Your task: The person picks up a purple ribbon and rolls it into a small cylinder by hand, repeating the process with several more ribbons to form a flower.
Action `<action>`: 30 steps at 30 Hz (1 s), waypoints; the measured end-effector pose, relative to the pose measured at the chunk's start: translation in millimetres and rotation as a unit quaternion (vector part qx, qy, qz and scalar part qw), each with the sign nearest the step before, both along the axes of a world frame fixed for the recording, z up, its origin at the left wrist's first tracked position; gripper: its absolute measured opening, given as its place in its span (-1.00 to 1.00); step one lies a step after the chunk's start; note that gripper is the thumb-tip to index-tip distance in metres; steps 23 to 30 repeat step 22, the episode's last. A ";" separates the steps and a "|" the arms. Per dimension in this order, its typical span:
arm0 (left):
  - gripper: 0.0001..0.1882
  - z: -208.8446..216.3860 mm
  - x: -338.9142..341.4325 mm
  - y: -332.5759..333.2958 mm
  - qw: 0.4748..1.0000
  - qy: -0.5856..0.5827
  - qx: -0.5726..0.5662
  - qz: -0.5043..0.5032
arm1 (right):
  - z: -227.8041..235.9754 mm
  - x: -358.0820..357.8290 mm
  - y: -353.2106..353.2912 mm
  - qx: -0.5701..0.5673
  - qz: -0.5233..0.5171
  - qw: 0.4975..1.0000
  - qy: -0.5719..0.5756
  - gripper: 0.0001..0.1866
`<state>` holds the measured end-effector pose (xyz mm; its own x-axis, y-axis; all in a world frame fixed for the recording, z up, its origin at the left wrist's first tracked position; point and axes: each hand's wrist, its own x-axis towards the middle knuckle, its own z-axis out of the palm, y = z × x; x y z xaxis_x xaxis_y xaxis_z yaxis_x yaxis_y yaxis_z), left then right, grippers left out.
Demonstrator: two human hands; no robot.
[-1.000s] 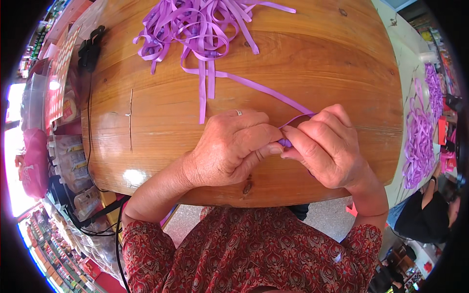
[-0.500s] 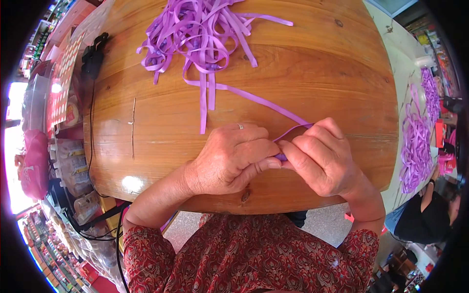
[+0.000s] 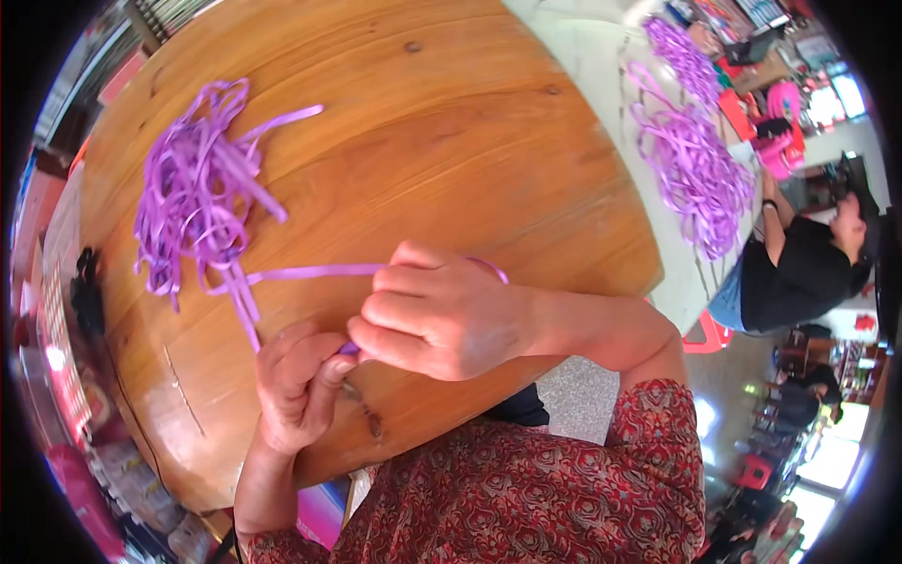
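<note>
My left hand (image 3: 303,383) pinches a small bit of purple ribbon between thumb and fingers, over the table's near side. Right beside it, my right hand (image 3: 434,315) is closed, its fingertips meeting that same bit. A purple ribbon strand (image 3: 315,272) runs from the heap to my right hand, and a short curve of it shows beyond the knuckles. What the fingers enclose is mostly hidden. The tangled heap of purple ribbons (image 3: 193,193) lies on the wooden table (image 3: 451,160), up and to the left of both hands.
A thin brown twig-like strip (image 3: 185,390) and a black object with a cable (image 3: 86,291) lie at the left. More purple ribbons (image 3: 695,179) are piled on a pale table (image 3: 601,56) at the right. Near that stands a person in black (image 3: 808,268) beside a red stool (image 3: 707,334).
The view has swung to the right, so the heap appears farther left. My right hand has turned over the ribbon, back upward, and my hands remain together at the small purple bit.
</note>
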<state>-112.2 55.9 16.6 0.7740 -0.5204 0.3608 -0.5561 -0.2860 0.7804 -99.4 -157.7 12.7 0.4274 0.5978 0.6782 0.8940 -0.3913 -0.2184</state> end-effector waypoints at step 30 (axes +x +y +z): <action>-0.86 -8.8 -5.6 -9.1 0.998 0.049 -0.019 0.038 | -8.8 -3.2 0.0 -0.003 0.001 1.000 -0.005 -0.81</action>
